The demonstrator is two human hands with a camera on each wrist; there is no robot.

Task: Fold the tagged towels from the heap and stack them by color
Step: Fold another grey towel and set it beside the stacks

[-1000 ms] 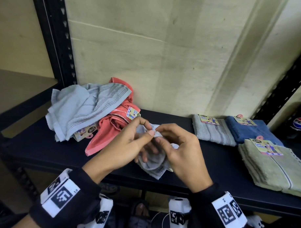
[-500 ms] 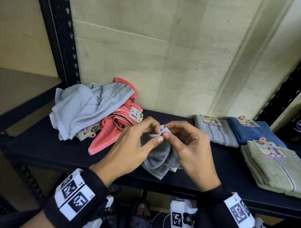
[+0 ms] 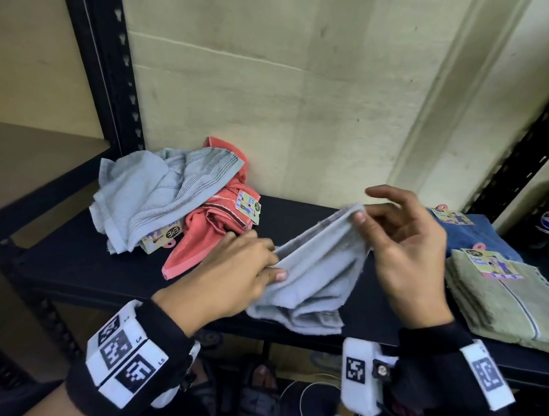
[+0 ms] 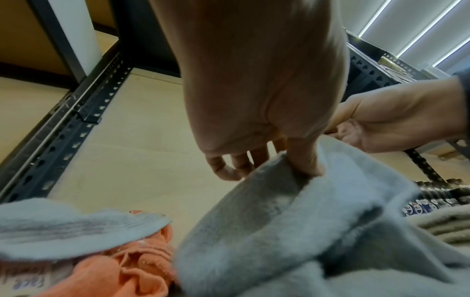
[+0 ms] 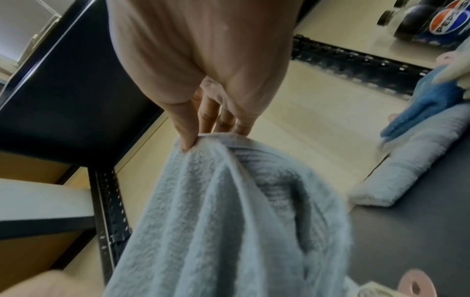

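While stretched between them, grey towel edge in left hand and right hand pinches.

My black shelf carries a towel heap at ten o'clock, folded olive towels at three.

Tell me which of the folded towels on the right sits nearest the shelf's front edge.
The green towel, which has a face-towel tag on top. It lies at the front right of the shelf, while the blue towel sits behind it, closer to the wall.
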